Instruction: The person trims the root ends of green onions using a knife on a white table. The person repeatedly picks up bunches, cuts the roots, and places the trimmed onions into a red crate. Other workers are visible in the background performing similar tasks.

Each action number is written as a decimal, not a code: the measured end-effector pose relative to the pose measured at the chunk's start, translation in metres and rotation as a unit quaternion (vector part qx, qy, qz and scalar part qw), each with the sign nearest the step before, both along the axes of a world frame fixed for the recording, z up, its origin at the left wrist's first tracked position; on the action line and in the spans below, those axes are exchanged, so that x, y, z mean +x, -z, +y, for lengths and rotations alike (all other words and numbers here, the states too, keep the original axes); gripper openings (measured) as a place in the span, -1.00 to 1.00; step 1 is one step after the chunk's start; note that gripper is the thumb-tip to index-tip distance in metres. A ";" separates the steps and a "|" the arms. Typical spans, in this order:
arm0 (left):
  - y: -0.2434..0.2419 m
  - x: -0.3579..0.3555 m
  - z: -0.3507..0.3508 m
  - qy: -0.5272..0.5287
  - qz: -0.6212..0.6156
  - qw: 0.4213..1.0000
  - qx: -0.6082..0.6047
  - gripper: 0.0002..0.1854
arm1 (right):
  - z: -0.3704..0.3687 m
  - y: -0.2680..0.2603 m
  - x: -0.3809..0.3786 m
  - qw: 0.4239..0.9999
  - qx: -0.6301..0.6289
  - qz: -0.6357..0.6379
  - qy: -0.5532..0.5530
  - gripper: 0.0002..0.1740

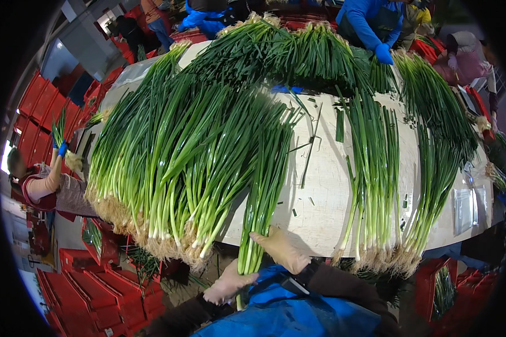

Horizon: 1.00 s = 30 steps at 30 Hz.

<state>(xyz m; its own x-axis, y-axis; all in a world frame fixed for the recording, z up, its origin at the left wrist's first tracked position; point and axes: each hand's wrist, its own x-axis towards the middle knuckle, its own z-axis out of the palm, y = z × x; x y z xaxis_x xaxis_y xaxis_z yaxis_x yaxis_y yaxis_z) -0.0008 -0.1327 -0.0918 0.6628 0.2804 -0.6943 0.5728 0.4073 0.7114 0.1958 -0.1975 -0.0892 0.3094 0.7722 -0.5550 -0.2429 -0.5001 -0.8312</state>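
Both my hands, in pale gloves, grip one bunch of green onions [262, 181] whose leaves lie on the white table [316, 210] and whose stalks reach over its near edge towards me. My left hand [231, 283] is closed round the lower stalks, near my blue apron. My right hand [283, 249] holds the same bunch a little higher, its thumb across the stalks. A large heap of green onions [164, 168] with hanging roots spreads to the left. On the right lies a smaller group of green onions [373, 181].
More green onions [438, 168] lie at the far right and along the far side. Cut leaf pieces [340, 125] and a clear plastic bag [470, 210] are on the table. Red crates [97, 301] stand at lower left. Co-workers [369, 25] stand around the table.
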 end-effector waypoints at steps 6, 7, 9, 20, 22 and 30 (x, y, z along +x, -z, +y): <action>-0.001 -0.019 0.004 -0.113 -0.068 0.973 -0.192 -0.56 | -0.002 0.022 0.000 0.997 0.062 0.039 -0.014 -0.49; 0.011 -0.016 0.011 -0.075 -0.039 0.982 -0.168 -0.48 | -0.003 0.027 0.004 0.997 0.043 0.052 -0.043 -0.47; 0.031 -0.017 0.021 -0.083 -0.007 0.977 -0.197 -0.43 | -0.007 0.036 0.011 0.992 0.000 0.084 -0.095 -0.42; 0.040 -0.023 0.029 -0.049 -0.106 0.962 -0.246 -0.26 | -0.027 0.059 0.009 0.956 0.005 0.293 -0.018 -0.52; 0.037 -0.018 0.030 -0.041 -0.102 0.968 -0.227 -0.22 | -0.024 0.061 0.007 0.961 0.007 0.275 -0.026 -0.51; 0.023 -0.009 0.021 -0.038 -0.053 0.987 -0.149 -0.50 | 0.018 0.058 0.015 0.971 0.063 0.231 0.022 -0.44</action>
<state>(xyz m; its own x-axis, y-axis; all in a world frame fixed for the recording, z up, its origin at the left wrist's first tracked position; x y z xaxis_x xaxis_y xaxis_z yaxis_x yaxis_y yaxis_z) -0.0097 -0.1115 -0.1150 0.7209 0.1267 -0.6813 0.4610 0.6464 0.6080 0.2106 -0.1800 -0.1474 0.0845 0.8345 -0.5444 -0.6230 -0.3821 -0.6825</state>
